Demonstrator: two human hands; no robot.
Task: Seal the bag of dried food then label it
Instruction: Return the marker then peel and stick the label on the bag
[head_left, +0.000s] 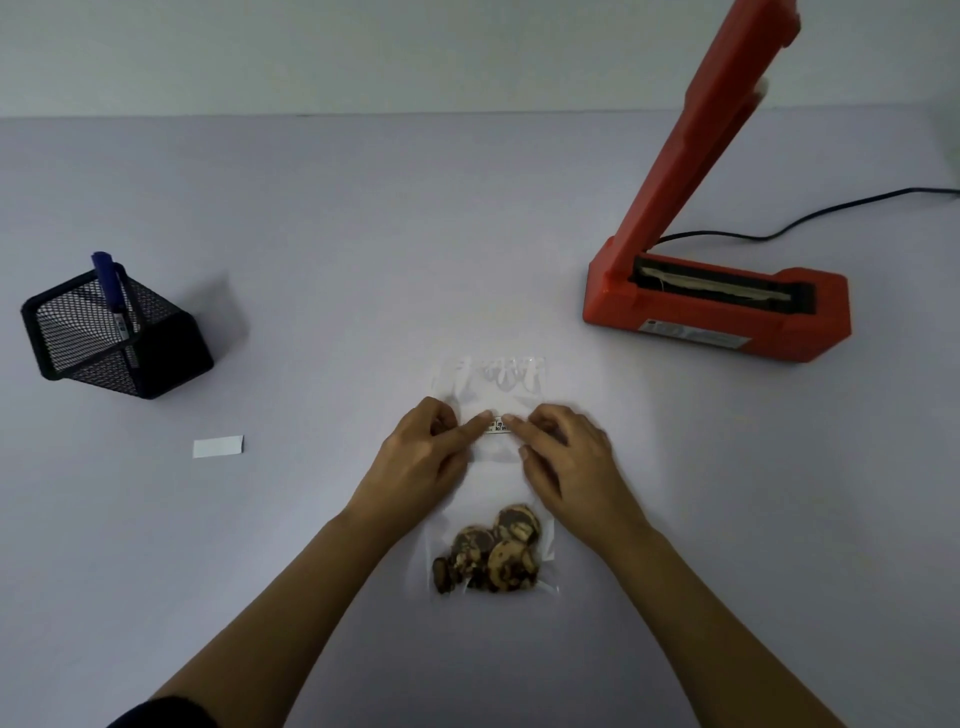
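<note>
A clear plastic bag (491, 467) lies flat on the table in front of me, its top edge crinkled and pointing away. Brown dried food slices (491, 556) are bunched at its near end. A small white label with dark writing (497, 426) sits on the bag's middle. My left hand (426, 452) and my right hand (563, 457) rest on the bag from either side, index fingertips pressing the two ends of the label. Most of the label is hidden under the fingers.
An orange heat sealer (717, 306) stands at the right with its arm raised and a black cord trailing off right. A black mesh pen holder (114, 338) with a blue marker (109, 280) is at the left. A white paper strip (218, 447) lies below it.
</note>
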